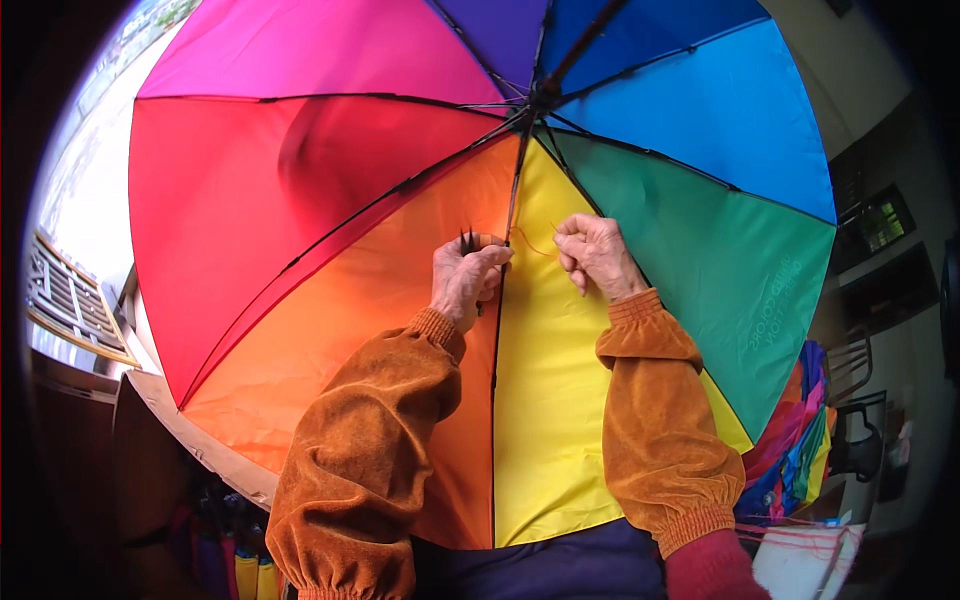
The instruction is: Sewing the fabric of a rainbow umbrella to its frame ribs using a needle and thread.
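An open umbrella (570, 400) with rainbow panels lies spread before me, its inside facing me. My left hand (468, 275) is closed at the dark rib (496, 350) between the orange and yellow panels, thumb and finger pinched against it. Two dark points of what look like thread snips (468, 241) stick up from that hand; the rest is mostly hidden in the palm. To its right, over the yellow panel, my right hand (597, 255) pinches a thin orange thread (535, 248). The thread curves across to the rib by my left fingertips.
Dark ribs meet at the hub (543, 97) with the shaft (590, 45) rising from it. A pile of colourful folded umbrellas (795, 440) lies at right, above a white container (810, 555) with red threads. More folded umbrellas (240, 570) stand at lower left. A dark chair (860, 440) is at far right.
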Tool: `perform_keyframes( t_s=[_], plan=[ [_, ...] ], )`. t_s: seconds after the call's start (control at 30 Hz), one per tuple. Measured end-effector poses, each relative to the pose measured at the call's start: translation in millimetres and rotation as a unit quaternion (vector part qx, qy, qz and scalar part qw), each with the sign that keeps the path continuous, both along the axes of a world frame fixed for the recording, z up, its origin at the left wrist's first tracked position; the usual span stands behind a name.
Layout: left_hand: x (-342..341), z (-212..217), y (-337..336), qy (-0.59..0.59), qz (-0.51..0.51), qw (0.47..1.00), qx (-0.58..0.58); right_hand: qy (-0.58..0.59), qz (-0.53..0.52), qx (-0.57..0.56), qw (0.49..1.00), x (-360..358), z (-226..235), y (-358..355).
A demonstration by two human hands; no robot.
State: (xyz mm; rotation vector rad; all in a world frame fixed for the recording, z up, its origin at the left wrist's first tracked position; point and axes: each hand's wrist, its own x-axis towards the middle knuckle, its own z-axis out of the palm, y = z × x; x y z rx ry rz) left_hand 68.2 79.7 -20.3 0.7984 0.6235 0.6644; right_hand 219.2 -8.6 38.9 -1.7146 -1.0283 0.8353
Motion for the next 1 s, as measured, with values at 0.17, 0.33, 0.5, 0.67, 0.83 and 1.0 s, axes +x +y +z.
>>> perform_keyframes(
  t_s=[0.17, 0.33, 0.5, 0.67, 0.83, 1.0],
  plan=[
    [-5.0, 1.4, 1.6, 0.018, -0.018, 1.000, 0.013, 0.013, -0.016, 0.020, 1.000, 21.2, 19.6, -19.4],
    [2.8, -3.8, 0.5, 0.015, -0.006, 0.999, 0.029, 0.094, -0.177, 0.181, 0.963, 51.7, 24.2, -33.6],
    [1.1, -6.6, 2.4, 0.018, -0.021, 0.999, 0.045, 0.034, -0.222, 0.250, 0.942, 55.3, 12.9, -31.3],
    [1.0, -9.2, 3.3, -0.011, -0.058, 0.996, 0.060, -0.053, -0.173, 0.240, 0.954, 45.6, 2.5, -19.4],
    [1.5, -7.0, 1.7, -0.016, -0.053, 0.997, 0.046, -0.259, -0.068, 0.252, 0.930, 10.1, -28.5, 4.2],
    [10.7, -4.9, -1.3, 0.015, 0.010, 0.997, 0.076, -0.303, -0.035, 0.115, 0.945, -11.2, -40.5, 19.3]
  ],
)
